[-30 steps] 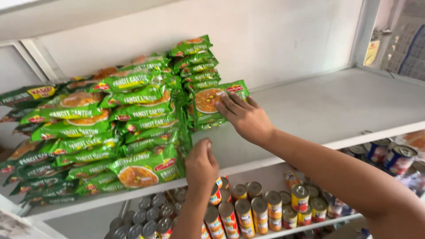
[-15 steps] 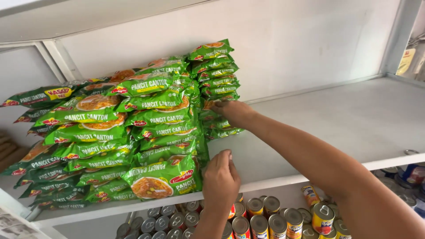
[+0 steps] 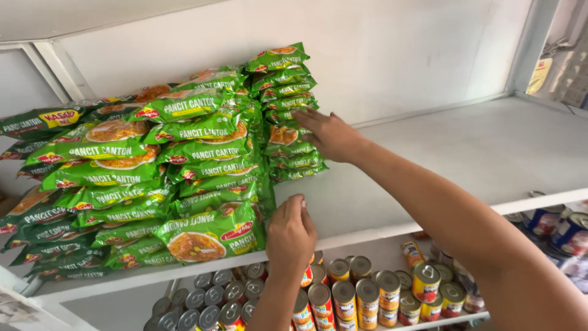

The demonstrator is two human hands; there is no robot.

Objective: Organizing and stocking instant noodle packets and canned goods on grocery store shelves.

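Green noodle packets with orange and red pictures lie in leaning stacks on a white shelf. My right hand reaches across the shelf and lies flat, fingers spread, against the rightmost back stack of packets. It grips nothing. My left hand rests at the shelf's front edge with its fingers curled in, just right of the lowest front packet. Nothing shows inside it.
Below the shelf, a lower shelf holds several rows of tins: yellow-and-red ones and silver-topped ones. Blue tins stand at the far right. A white wall backs the shelf, and another shelf board runs above.
My right hand has pushed a packet back into the rightmost stack and now lies flat on it. My left hand stays at the shelf's front edge. The view has shifted.
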